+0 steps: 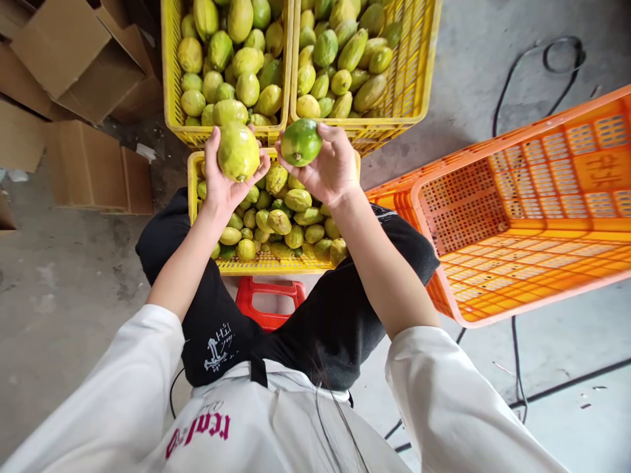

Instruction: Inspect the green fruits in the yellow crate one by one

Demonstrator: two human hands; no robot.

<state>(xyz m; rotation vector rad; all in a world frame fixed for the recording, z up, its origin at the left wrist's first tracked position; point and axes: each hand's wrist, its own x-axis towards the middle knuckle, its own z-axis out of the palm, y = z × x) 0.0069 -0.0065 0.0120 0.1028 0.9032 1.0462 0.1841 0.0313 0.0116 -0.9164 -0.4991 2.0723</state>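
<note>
My left hand (pixel 221 180) is closed round a large yellow-green fruit (pixel 238 151), held up over the near yellow crate (pixel 193 172). My right hand (pixel 331 169) grips a smaller, darker green fruit (pixel 300 142) beside it. Both fruits hang above the crate between my knees, which is filled with several yellow-green fruits (pixel 280 220).
Two more yellow crates (pixel 170 79) (pixel 424 72) full of fruit stand beyond. An orange crate (pixel 517 210) with nothing in it lies tilted at the right. Cardboard boxes (pixel 73 72) are piled at the left. A red stool (pixel 269 302) is under me, and cables (pixel 517 368) cross the concrete floor.
</note>
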